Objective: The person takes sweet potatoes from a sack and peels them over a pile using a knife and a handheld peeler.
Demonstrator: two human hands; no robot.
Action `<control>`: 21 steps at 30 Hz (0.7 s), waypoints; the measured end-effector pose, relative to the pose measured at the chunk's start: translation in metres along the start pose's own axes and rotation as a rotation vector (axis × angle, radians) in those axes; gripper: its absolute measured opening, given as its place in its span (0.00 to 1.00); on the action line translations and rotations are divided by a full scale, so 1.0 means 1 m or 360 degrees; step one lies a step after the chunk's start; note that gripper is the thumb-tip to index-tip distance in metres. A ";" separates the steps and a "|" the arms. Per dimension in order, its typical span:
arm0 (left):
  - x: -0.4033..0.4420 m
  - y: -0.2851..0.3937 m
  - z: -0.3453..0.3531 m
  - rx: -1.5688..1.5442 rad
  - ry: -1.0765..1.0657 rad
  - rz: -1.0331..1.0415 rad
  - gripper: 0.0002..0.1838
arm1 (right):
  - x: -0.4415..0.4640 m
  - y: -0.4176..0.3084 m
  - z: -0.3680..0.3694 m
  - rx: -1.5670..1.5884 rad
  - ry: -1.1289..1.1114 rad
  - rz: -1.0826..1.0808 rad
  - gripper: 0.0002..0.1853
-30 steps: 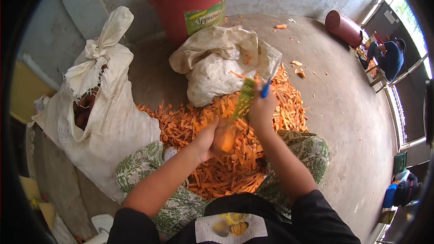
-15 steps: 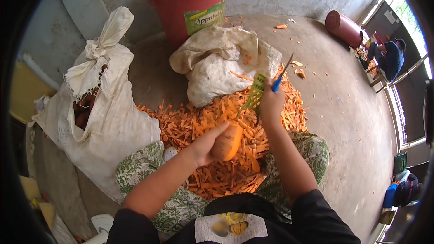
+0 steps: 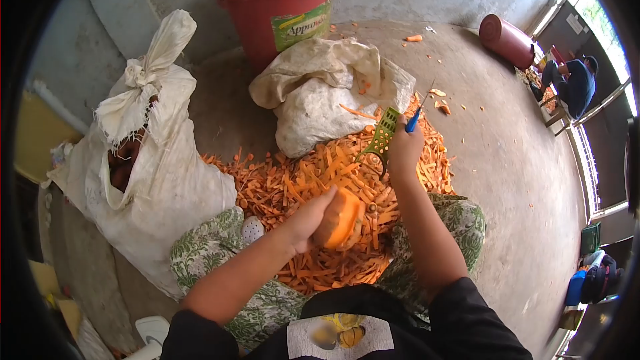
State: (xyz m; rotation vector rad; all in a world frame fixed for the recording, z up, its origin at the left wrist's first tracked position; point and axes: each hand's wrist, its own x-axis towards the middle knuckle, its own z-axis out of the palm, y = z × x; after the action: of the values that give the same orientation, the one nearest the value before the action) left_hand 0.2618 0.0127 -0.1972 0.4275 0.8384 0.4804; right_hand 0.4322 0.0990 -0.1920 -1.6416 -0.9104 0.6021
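My left hand is closed around a thick, partly peeled carrot, with bright orange on its bared side and darker skin left near my palm. Up and to the right, my right hand grips a green peeler with a perforated handle. The same hand also holds a small knife by its blue handle, blade pointing up and away. A gap separates the peeler from the carrot. Below both hands spreads a heap of carrot peelings, lying between my knees.
A tied white sack with a torn opening stands at left. Ahead lie a crumpled white sack and a red tub. Carrot bits dot the concrete floor. Far right, a seated person is near a tipped red barrel.
The peeler has come away from the carrot, up and to the right. My left hand has turned the carrot and lowered it slightly.
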 end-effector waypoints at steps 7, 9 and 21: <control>0.016 0.007 -0.017 -0.0406 0.0100 0.0141 0.22 | -0.083 -0.013 0.014 -0.0166 -0.0310 -0.0792 0.11; 0.020 0.001 -0.012 -0.0425 0.0128 0.0188 0.22 | -0.079 -0.011 0.015 -0.0185 -0.0291 -0.0931 0.11; 0.010 0.005 -0.011 -0.0260 0.0021 -0.0043 0.25 | 0.017 0.020 0.004 0.0151 -0.0028 0.0170 0.13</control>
State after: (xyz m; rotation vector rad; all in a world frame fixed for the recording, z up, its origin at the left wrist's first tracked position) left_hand 0.2581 0.0246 -0.2069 0.2626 0.8100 0.5228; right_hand 0.4441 0.1130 -0.2114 -1.6086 -0.7985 0.7232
